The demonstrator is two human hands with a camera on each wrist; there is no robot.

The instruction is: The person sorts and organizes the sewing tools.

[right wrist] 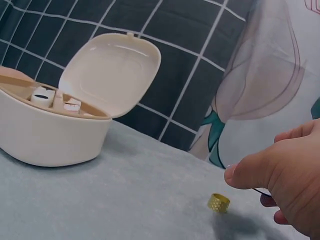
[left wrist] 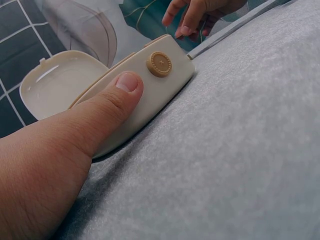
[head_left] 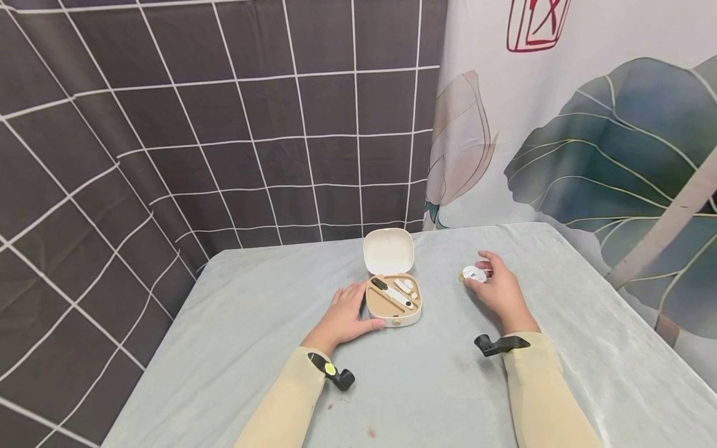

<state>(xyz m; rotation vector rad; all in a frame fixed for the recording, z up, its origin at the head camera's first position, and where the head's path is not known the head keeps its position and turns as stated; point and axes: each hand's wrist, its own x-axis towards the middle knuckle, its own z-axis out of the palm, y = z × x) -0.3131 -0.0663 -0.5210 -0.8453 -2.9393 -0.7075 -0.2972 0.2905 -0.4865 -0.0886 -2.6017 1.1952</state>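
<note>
A small cream box (head_left: 394, 318) stands on the cloth with its lid (head_left: 389, 251) raised. My left hand (head_left: 343, 316) rests against the box's left side, fingers extended and thumb on the front, beside a round tan button (left wrist: 159, 64). To the right of the box, my right hand (head_left: 498, 291) pinches a flat white disc (head_left: 474, 274) between thumb and fingers. Only a thin dark edge of the disc shows in the right wrist view. A yellow dimpled thimble (right wrist: 218, 202) sits on the cloth, just left of the right hand.
Inside the box, a tan tray (head_left: 381, 306) holds a white tool with a dark end (head_left: 394, 294) and several small white pieces (head_left: 406, 286). Pale blue-grey cloth (head_left: 414, 386) covers the table. A dark grid curtain (head_left: 269, 124) and a leaf-printed curtain (head_left: 605, 143) hang behind.
</note>
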